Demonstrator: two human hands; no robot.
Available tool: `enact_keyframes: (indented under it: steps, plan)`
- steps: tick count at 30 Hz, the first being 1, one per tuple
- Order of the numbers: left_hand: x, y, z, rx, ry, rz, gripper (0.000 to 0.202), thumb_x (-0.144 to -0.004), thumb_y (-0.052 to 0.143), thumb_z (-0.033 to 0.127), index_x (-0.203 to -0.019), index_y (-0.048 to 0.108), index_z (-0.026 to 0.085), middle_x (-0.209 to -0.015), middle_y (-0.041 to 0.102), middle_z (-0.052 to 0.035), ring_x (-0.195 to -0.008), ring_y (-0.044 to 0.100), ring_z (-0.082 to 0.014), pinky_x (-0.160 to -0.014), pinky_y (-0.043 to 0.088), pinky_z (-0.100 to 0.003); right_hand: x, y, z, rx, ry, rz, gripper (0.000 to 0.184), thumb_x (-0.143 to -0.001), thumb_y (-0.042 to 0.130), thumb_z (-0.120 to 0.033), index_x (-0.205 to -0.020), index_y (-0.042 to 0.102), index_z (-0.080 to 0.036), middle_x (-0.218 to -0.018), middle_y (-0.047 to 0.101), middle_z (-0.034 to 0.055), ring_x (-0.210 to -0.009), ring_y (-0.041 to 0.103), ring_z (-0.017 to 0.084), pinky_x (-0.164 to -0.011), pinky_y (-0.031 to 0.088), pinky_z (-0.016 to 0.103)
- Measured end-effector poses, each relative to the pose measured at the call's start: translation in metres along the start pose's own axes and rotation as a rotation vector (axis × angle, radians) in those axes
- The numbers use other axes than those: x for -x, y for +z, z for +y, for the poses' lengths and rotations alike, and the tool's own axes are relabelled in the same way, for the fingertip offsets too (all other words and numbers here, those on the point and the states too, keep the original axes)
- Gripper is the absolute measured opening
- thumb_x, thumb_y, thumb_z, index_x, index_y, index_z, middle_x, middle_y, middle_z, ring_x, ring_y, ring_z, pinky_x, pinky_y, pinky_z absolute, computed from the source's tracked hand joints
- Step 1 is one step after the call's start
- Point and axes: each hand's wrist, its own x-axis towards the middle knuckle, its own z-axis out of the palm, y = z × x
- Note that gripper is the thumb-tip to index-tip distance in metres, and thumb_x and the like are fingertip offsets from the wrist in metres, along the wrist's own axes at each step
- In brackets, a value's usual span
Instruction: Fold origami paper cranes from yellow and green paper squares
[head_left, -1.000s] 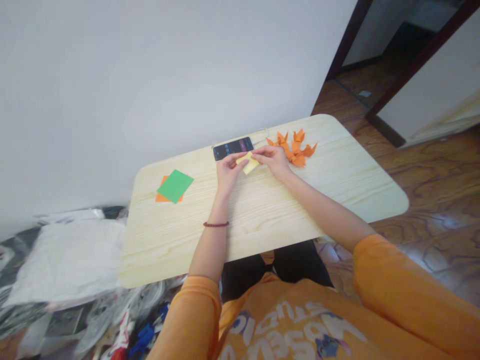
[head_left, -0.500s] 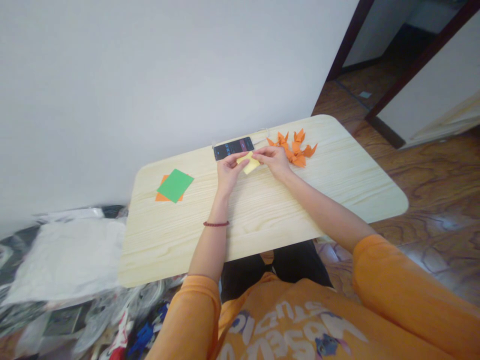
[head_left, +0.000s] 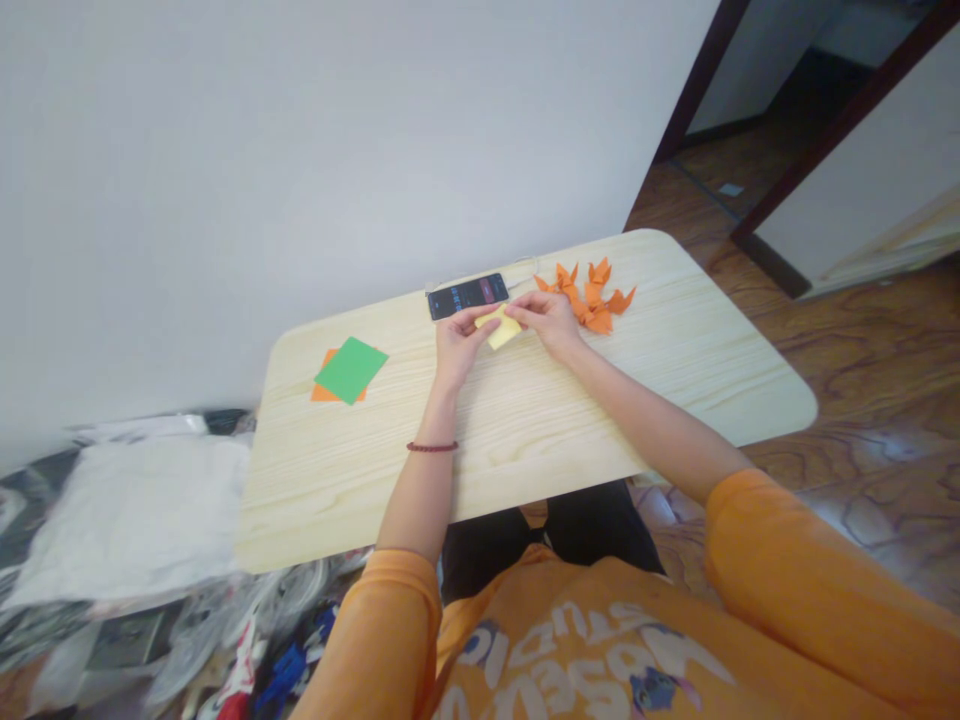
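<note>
A small piece of folded yellow paper (head_left: 503, 331) is between my two hands, above the middle of the table. My left hand (head_left: 459, 346) pinches its left side, thumb on top. With thumb and fingertips, my right hand (head_left: 553, 318) grips the upper right corner of the same paper. The exact folds are too small to make out. Just behind my hands lies a phone (head_left: 466, 297) with a lit dark screen. Several folded orange paper figures (head_left: 598, 305) sit in a cluster beside my right hand.
On the left of the pale wooden table (head_left: 315, 510), a green paper sheet (head_left: 351, 370) overlaps an orange sheet (head_left: 324, 394). A wall (head_left: 337, 150) runs along the back. Left of the table, a white bag-like thing (head_left: 135, 520) lies over clutter.
Almost nothing differs. Both hands keep hold of the yellow paper, which has shifted very slightly.
</note>
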Motion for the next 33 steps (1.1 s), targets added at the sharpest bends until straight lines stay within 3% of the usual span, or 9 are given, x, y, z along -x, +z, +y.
enact_keyframes:
  steps: [4, 11, 20, 26, 33]
  plan:
    - [-0.003, -0.002, -0.007, 0.029, 0.015, 0.009, 0.029, -0.062, 0.082, 0.028, -0.089, 0.074, 0.018, -0.095, 0.074, -0.0073, -0.086, 0.068, -0.0184, -0.085, 0.054, -0.037, 0.0, 0.0, 0.0, -0.034, 0.01, 0.013, 0.034, -0.054, 0.081, -0.045, -0.066, 0.066, -0.016, -0.06, 0.061, -0.0006, -0.054, 0.047, 0.009, -0.052, 0.037, 0.024]
    - [-0.013, -0.012, -0.022, 0.142, -0.002, 0.141, 0.044, -0.059, 0.084, 0.037, -0.098, 0.072, 0.022, -0.099, 0.073, -0.0063, -0.09, 0.069, -0.0199, -0.085, 0.054, -0.036, 0.001, -0.001, 0.002, -0.022, 0.0, -0.035, 0.032, -0.053, 0.082, -0.039, -0.072, 0.07, -0.017, -0.07, 0.067, 0.002, -0.06, 0.052, 0.01, -0.051, 0.039, 0.024]
    - [-0.014, -0.012, -0.022, 0.145, -0.03, 0.112, 0.045, -0.06, 0.083, 0.042, -0.099, 0.071, 0.022, -0.099, 0.073, -0.0065, -0.088, 0.069, -0.0191, -0.082, 0.054, -0.034, 0.0, 0.0, 0.001, -0.028, 0.02, -0.011, 0.033, -0.051, 0.083, -0.04, -0.07, 0.071, -0.016, -0.059, 0.063, -0.0001, -0.052, 0.05, 0.008, -0.05, 0.041, 0.024]
    - [-0.014, -0.013, -0.022, 0.132, -0.048, 0.119, 0.044, -0.061, 0.082, 0.041, -0.099, 0.071, 0.021, -0.098, 0.072, -0.0072, -0.091, 0.068, -0.0203, -0.084, 0.054, -0.036, 0.001, -0.001, 0.002, 0.023, -0.033, -0.009, 0.026, -0.058, 0.08, -0.037, -0.069, 0.071, -0.014, -0.06, 0.063, 0.0006, -0.051, 0.049, 0.008, -0.05, 0.042, 0.025]
    - [-0.012, -0.011, -0.02, 0.147, -0.037, 0.144, 0.044, -0.059, 0.083, 0.042, -0.095, 0.072, 0.02, -0.093, 0.073, -0.0059, -0.081, 0.068, -0.0175, -0.08, 0.055, -0.034, 0.003, -0.002, -0.005, 0.136, -0.075, -0.005, 0.024, -0.063, 0.077, -0.037, -0.065, 0.069, -0.015, -0.061, 0.063, 0.0015, -0.054, 0.051, 0.01, -0.055, 0.044, 0.027]
